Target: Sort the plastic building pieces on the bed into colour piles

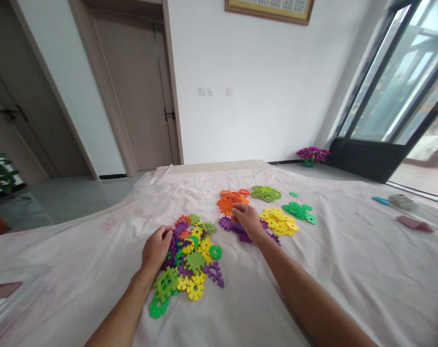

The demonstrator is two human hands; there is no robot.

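A mixed heap of plastic snowflake pieces in yellow, green, purple and orange lies in front of me on a pale cloth. My left hand rests on the heap's left edge, fingers curled onto a purple piece. Farther back my right hand reaches to the orange pile, fingertips pinched at its edge; what they hold is hidden. Around that hand lie sorted piles: purple pieces under it, yellow, dark green and light green.
A clear plastic bag lies at the cloth's far left. At the far right sit a blue item, a pale object and a maroon card. Beyond are doors, a white wall, potted flowers and glass sliding doors.
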